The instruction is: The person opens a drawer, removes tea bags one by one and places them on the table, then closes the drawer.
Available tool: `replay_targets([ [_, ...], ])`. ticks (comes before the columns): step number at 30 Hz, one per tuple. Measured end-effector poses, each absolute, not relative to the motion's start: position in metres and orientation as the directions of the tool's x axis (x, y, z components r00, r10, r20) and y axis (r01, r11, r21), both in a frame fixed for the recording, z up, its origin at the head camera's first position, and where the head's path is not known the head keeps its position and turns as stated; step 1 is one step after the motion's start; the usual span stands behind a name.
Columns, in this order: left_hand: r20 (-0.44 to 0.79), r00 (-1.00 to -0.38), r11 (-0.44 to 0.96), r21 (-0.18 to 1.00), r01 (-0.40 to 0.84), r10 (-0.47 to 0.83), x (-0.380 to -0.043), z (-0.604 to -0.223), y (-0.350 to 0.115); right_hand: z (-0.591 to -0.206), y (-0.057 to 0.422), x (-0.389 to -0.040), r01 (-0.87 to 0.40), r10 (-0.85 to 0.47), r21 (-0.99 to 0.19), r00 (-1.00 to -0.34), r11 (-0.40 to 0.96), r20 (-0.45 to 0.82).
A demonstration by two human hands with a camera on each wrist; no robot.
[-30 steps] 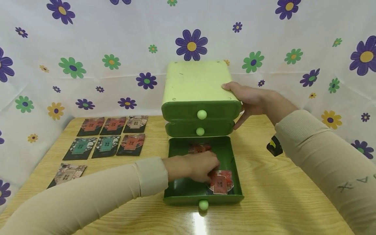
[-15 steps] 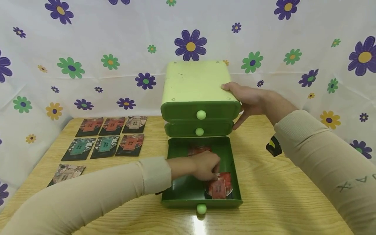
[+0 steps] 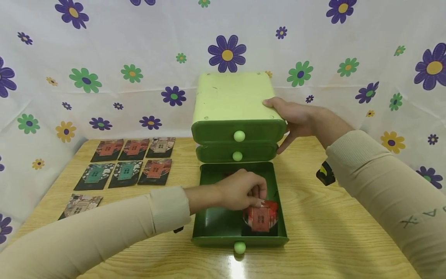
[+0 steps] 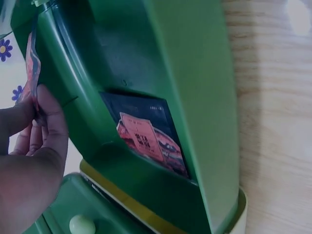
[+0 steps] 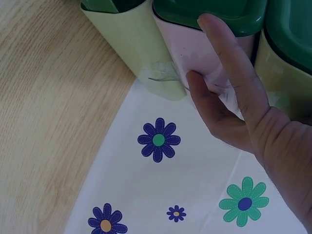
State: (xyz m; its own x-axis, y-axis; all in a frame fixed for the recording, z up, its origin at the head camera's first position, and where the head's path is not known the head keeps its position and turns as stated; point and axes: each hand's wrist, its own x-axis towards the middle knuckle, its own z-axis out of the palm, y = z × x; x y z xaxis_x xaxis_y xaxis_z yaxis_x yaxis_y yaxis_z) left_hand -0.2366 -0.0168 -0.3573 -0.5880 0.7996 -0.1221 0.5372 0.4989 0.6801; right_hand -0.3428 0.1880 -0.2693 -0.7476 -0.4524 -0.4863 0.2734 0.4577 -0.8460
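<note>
My left hand (image 3: 242, 190) is over the pulled-out bottom drawer (image 3: 217, 223) of a small green cabinet (image 3: 235, 97). Its thumb and fingers pinch the far edge of a red-and-black sachet (image 3: 260, 219); the left wrist view shows this sachet (image 4: 32, 68) edge-on. Another red-and-black sachet (image 4: 151, 136) lies deeper in the drawer, mostly hidden behind the hand in the head view. At the cabinet's right side is my right hand (image 3: 296, 116), thumb on the top edge and fingers reaching down the side. Its fingers (image 5: 236, 73) look extended against the stacked drawer units.
Several sachets (image 3: 125, 173) in red, teal and beige lie in rows on the wooden table (image 3: 313, 217) at left. A beige sachet (image 3: 80, 205) lies nearer, partly behind the left sleeve. The two upper drawers (image 3: 217, 131) are closed. A flowered cloth (image 3: 146, 104) hangs behind.
My left hand has shifted from beside the sachet to pinching its far edge, with the fingers now raised. The bottom drawer has slid slightly toward me. The right hand has not moved.
</note>
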Motion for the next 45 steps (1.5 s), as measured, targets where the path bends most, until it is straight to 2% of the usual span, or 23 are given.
replay_targets([
  [8,-0.026,-0.624,0.471,0.681,0.561,0.781,-0.237,-0.336,-0.037,-0.27,0.187,-0.344,0.274,-0.457,-0.848,-0.745,0.454,-0.486],
  [17,0.129,-0.668,0.464,0.624,0.63,0.733,-0.236,-0.315,-0.076,-0.27,0.188,-0.344,0.274,-0.461,-0.846,-0.741,0.458,-0.489],
  [24,0.102,-0.748,0.523,0.654,0.547,0.655,-0.229,-0.305,-0.114,-0.269,0.187,-0.344,0.266,-0.467,-0.845,-0.737,0.463,-0.488],
  [38,0.127,-0.833,0.663,0.547,0.512,0.538,-0.225,-0.303,-0.18,-0.269,0.187,-0.343,0.27,-0.462,-0.844,-0.739,0.464,-0.491],
  [45,0.083,-0.869,0.743,0.483,0.463,0.488,-0.231,-0.325,-0.22,-0.27,0.187,-0.343,0.27,-0.457,-0.842,-0.741,0.467,-0.492],
])
